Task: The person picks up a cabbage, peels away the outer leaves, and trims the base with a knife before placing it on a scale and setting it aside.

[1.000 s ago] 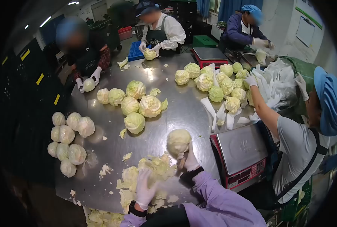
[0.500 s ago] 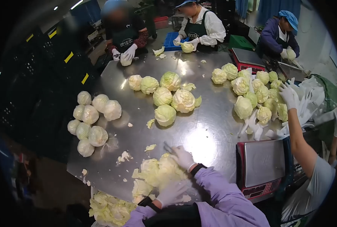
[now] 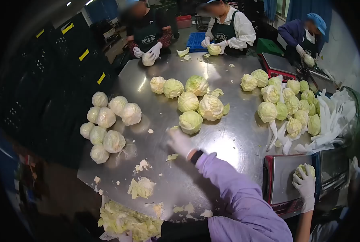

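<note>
My right hand (image 3: 181, 143), white-gloved and slightly blurred, reaches over the steel table beside the nearest cabbage (image 3: 191, 122). Its fingers close around a small pale cabbage leaf piece (image 3: 174, 128), mostly covered by the glove. Low in the view, my left hand (image 3: 125, 236) is at the crate of loose cabbage leaves (image 3: 127, 220); only a bit of glove shows and its fingers are hidden. A crumpled leaf (image 3: 141, 188) lies near the table's front edge, with scraps around it. Another leaf scrap (image 3: 172, 157) is just below my right hand.
Wrapped cabbages (image 3: 106, 117) sit at the left, unwrapped ones (image 3: 210, 107) mid-table, more (image 3: 267, 111) at right with white netting (image 3: 336, 117). A co-worker's gloved hand (image 3: 306, 185) holds a cabbage on the red scale (image 3: 283, 177). Several co-workers handle cabbages across the table (image 3: 147, 133).
My right hand has moved forward from the leaf heap to the leaf piece. My left hand has dropped to the crate, and most of the heap has left the table. A co-worker's cabbage is now on the scale.
</note>
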Demonstrator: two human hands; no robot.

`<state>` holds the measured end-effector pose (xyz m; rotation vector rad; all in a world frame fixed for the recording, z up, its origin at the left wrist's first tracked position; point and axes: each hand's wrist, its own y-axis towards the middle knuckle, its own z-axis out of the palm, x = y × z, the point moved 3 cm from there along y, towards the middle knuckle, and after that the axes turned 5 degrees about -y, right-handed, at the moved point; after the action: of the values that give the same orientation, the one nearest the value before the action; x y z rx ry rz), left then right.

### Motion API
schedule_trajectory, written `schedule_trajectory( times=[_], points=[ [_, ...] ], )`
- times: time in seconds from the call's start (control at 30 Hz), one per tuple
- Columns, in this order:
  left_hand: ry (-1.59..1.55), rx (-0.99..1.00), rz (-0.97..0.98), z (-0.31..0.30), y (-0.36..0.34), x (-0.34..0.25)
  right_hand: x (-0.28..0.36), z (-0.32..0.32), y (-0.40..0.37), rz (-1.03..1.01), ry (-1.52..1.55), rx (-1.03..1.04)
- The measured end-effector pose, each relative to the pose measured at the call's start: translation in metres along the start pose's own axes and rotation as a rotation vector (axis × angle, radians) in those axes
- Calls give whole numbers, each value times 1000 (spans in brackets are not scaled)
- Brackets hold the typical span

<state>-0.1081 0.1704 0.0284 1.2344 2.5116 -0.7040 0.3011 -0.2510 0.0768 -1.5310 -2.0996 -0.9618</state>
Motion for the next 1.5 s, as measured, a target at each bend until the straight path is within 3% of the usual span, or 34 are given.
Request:
schedule_trajectory(
  times=[0.1, 0.13, 0.2, 0.23, 0.27, 0.3, 0.33, 0.37, 0.43, 0.47, 0.5, 0.57, 0.6, 0.63, 0.7, 0.77, 0.83, 0.9, 0.97, 1.03, 1.1, 1.13, 1.17, 1.23, 1.3, 1.33, 1.37, 1.5],
  points=[
    [-397, -36, -152, 8, 20, -35, -63, -46, 43, 66, -300, -152],
    [-393, -34, 49, 11, 29, -65, -79, -48, 35, 164, -335, -90],
    [-770, -88, 198, 42, 49, -127, -79, -41, 9, 176, -364, -19],
    [-828, 26, 265, 36, 42, -191, -62, -45, -10, 185, -351, 6],
    [-860, 213, 165, 44, 48, -225, -41, -52, -29, 129, -297, 83],
    [-971, 275, 305, 68, 63, -244, -29, -55, -48, 76, -242, 163],
    [-953, 344, 322, 78, 68, -274, -35, -50, -65, -37, -185, 47],
    [-936, 413, 341, 87, 73, -305, -44, -50, -70, -35, -182, 59],
    [-968, 547, 368, 125, 93, -338, -68, -57, -77, 202, 113, -70],
    [-944, 629, 275, 135, 95, -356, -62, -70, -73, 459, 220, 152],
    [-916, 708, 187, 145, 93, -369, -60, -66, -75, 456, 225, 159],
    [-889, 642, 241, 167, 88, -386, -59, -47, -82, 623, 493, 383],
    [-1058, 682, 67, 160, 77, -393, -47, -39, -88, 603, 678, 378],
    [-1060, 678, 65, 171, 85, -383, -54, -17, -97, 635, 765, 538],
    [-1086, 537, 454, 172, 91, -373, -38, -12, -109, 652, 915, 483],
    [-1056, 533, 336, 143, 62, -352, -20, -11, -133, 701, 969, 517],
    [-628, 254, 685, 112, 52, -334, -4, -2, -165, 712, 1137, 550],
    [-709, 273, 632, 97, 42, -311, 28, -15, -189, 775, 1011, 739],
    [-458, 302, 660, 78, 18, -299, 26, 11, -237, 779, 935, 862],
    [-332, 328, 610, 83, 2, -283, 38, 18, -275, 806, 1036, 786],
    [-167, 306, 562, 92, -8, -272, 53, 9, -301, 805, 854, 736],
    [-183, 315, 523, 90, -14, -277, 56, 3, -309, 760, 611, 837],
    [-184, 322, 530, 96, -17, -277, 49, 5, -320, 766, 610, 829],
    [-164, 77, 792, 105, -26, -280, 38, 0, -326, 137, 130, 325],
    [-207, 79, 788, 120, -27, -276, 62, -33, -305, 173, 131, 304],
    [-243, 79, 777, 123, -29, -275, 72, -43, -299, 217, 24, 441],
    [-244, 82, 784, 120, -32, -279, 76, -45, -296, 261, -84, 576],
    [-148, 74, 760, 111, -31, -293, 62, -19, -288, 304, -155, 667]
  ],
)
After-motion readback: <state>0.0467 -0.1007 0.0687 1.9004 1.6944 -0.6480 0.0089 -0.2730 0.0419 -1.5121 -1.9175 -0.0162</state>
